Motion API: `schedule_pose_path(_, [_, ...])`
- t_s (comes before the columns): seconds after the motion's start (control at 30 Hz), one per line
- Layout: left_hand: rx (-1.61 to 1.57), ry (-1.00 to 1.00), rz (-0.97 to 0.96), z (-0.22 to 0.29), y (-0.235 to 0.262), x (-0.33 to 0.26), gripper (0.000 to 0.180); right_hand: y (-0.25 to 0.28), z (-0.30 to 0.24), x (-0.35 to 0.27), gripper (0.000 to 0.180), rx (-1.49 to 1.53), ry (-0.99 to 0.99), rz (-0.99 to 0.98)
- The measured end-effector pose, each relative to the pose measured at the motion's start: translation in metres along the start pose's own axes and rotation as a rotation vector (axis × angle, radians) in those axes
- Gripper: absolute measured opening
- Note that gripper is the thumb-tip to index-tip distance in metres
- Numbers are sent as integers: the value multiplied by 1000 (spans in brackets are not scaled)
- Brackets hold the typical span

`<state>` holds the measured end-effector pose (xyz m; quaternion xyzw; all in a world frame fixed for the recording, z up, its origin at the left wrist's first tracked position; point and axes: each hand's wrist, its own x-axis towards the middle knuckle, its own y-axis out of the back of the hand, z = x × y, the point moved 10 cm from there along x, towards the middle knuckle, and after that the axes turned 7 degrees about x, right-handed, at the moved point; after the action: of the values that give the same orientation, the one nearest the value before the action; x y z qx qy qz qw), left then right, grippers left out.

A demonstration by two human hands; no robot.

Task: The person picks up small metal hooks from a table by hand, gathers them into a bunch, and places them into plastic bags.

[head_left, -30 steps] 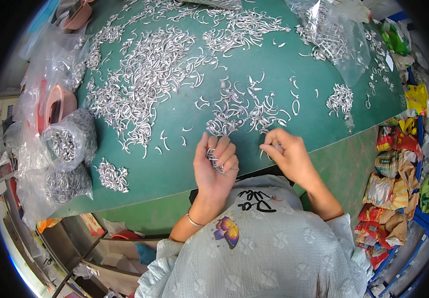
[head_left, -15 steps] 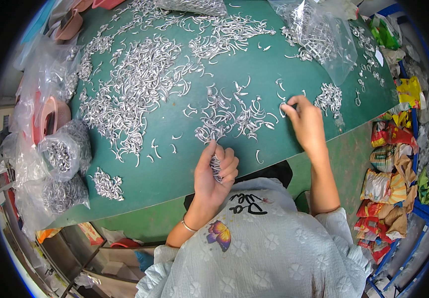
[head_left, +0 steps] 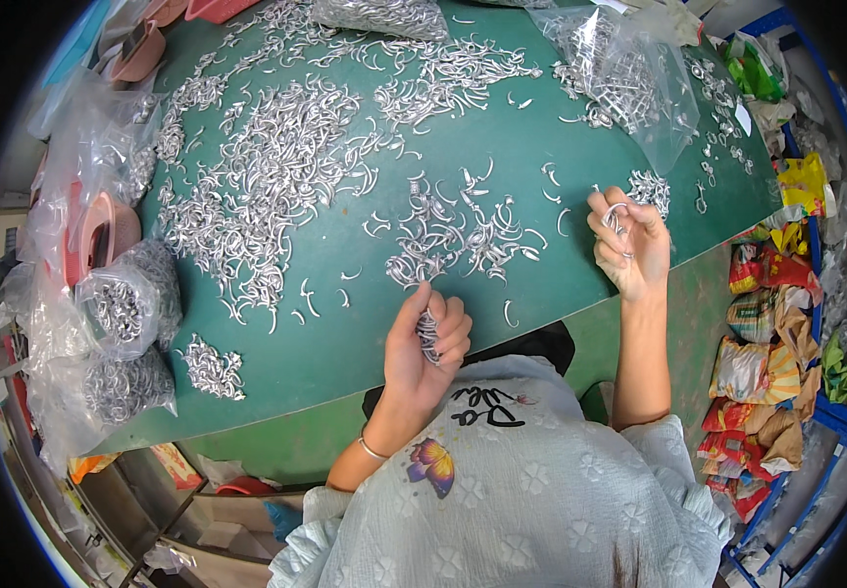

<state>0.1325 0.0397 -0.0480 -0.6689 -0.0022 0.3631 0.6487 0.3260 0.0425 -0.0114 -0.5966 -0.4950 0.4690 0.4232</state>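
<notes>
Near the table's front edge, my left hand (head_left: 412, 343) is closed around a handful of small curved silver metal pieces (head_left: 429, 336). Farther right, my right hand (head_left: 639, 257) is turned palm up, its fingers curled on a curved silver piece (head_left: 614, 218); whether more than one is held there I cannot tell. Just behind the right fingers lies a small pile of silver pieces (head_left: 651, 190), partly hidden by the hand. Beyond my left hand is a loose heap of the same curved pieces (head_left: 431, 235) on the green table (head_left: 365, 343).
A wide spread of curved pieces (head_left: 281, 147) covers the table's left half. Filled clear bags (head_left: 129, 382) and a pink basket (head_left: 120, 230) line the left edge. Another clear bag (head_left: 634, 83) lies at the far right. Colourful packages (head_left: 757, 367) fill a blue rack on the right.
My right hand has moved right and turned palm up, from pinching near a loose piece to beside the small right pile. My left hand keeps its handful in nearly the same place.
</notes>
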Motion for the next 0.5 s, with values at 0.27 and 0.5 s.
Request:
schedule_pose_path(0.27, [8,2,-8,-1,3,-1,30,12,-28,-12,24,-1540,195,505])
schedule_pose_path(0.5, [30,35,1,-5,-1,-2,30,-8,-8,-6,20,-2121,297,531])
